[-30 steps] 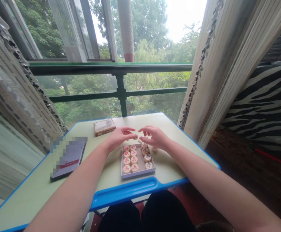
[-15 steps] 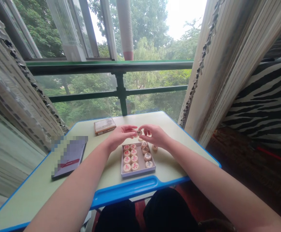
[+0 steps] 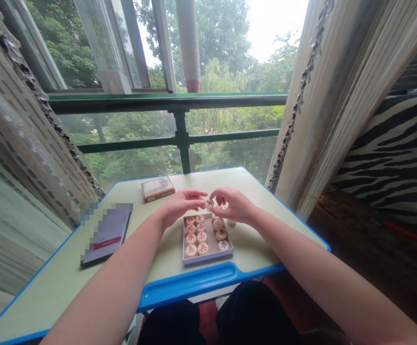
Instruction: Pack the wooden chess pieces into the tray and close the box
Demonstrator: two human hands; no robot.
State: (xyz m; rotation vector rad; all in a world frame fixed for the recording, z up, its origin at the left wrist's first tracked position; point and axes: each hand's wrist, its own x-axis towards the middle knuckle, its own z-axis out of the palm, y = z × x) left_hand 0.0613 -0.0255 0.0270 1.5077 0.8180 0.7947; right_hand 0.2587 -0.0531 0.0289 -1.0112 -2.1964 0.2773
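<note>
A round wooden chess piece with a dark character (image 3: 209, 203) is raised just beyond the box, pinched in my right hand (image 3: 231, 203). The fingertips of my left hand (image 3: 185, 203) reach the left side of that piece; its fingers are extended and slightly apart. Below them lies a shallow pale box (image 3: 210, 259). Red-character pieces (image 3: 201, 238) fill two columns on its left, and dark-character pieces (image 3: 221, 234) stand in a column on its right. Part of the box's far edge is hidden behind my hands. A loose piece (image 3: 231, 222) sits beside its right wall.
The light table (image 3: 165, 261) has a blue rim and front groove. A flat brown box (image 3: 158, 189) lies at the back left, and a dark tablet-like object (image 3: 107, 237), partly pixelated, on the left. Curtains flank the railing and window.
The held piece has come slightly nearer and its face shows more clearly between my hands. The whole view has shifted a little.
</note>
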